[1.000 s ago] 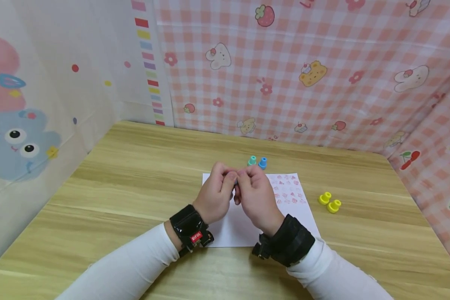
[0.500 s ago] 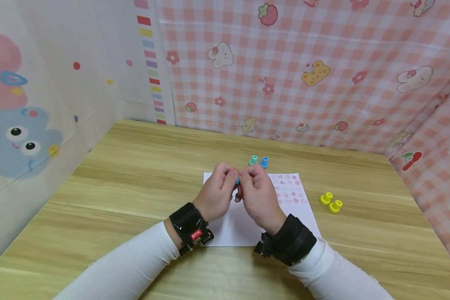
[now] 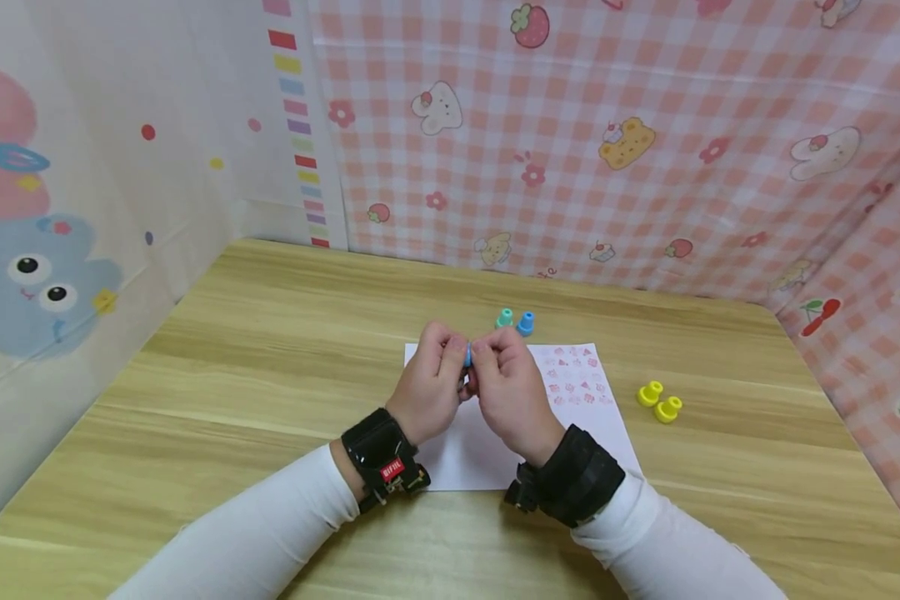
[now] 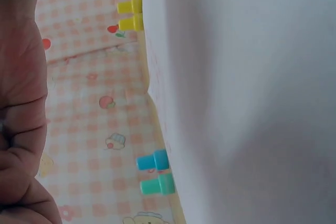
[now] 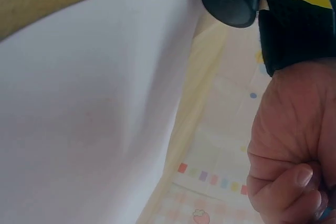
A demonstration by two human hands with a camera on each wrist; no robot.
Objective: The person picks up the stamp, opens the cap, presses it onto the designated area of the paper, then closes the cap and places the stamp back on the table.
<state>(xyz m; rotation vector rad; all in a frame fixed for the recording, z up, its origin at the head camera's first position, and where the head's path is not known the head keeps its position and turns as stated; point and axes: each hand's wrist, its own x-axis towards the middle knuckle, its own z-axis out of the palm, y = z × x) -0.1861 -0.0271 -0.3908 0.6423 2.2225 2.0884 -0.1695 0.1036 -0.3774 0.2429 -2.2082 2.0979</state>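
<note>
In the head view my left hand (image 3: pixel 426 390) and right hand (image 3: pixel 516 393) meet above a white sheet of paper (image 3: pixel 465 458). Between their thumbs and curled fingers they pinch a small blue stamp (image 3: pixel 468 356). Only a sliver of it shows; the fingers cover the rest. Rows of small red prints (image 3: pixel 573 375) mark the paper's upper right. Just beyond the sheet stand a mint-green stamp (image 3: pixel 505 318) and a blue stamp (image 3: pixel 526 323), both upright. In the left wrist view the same green stamp (image 4: pixel 157 184) and blue stamp (image 4: pixel 153 160) appear past the paper's edge.
Two yellow stamps, one (image 3: pixel 650 393) slightly behind the other (image 3: pixel 668 409), stand right of the paper on the wooden table (image 3: pixel 270 358). A pink checked cloth (image 3: pixel 540 167) hangs behind the table, and a white printed cloth (image 3: pixel 157 167) hangs at the left.
More of the blue stamp shows between my thumbs than a second ago, when it was nearly hidden. Both hands stay together over the paper. The standing stamps have not moved.
</note>
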